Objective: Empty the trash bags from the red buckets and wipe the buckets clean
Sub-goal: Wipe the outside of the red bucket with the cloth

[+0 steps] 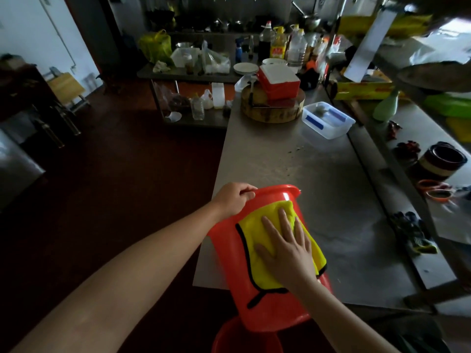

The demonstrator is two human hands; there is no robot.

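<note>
I am reading the left hand (233, 198) with its grip clamped on the rim of the red bucket (277, 312). The right hand (288, 253), grip apart and fingers straight, is pressing the yellow cloth (254, 230) against the bucket's side. The bucket is lying tilted over the tabletop (318, 174) edge, above a second red bucket (244, 340).

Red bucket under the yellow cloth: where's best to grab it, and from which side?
Its rim, from the left, where the left hand grips it. The red bucket lies tipped, mouth away; its wall is smooth, and the right hand presses the yellow cloth there.
</note>
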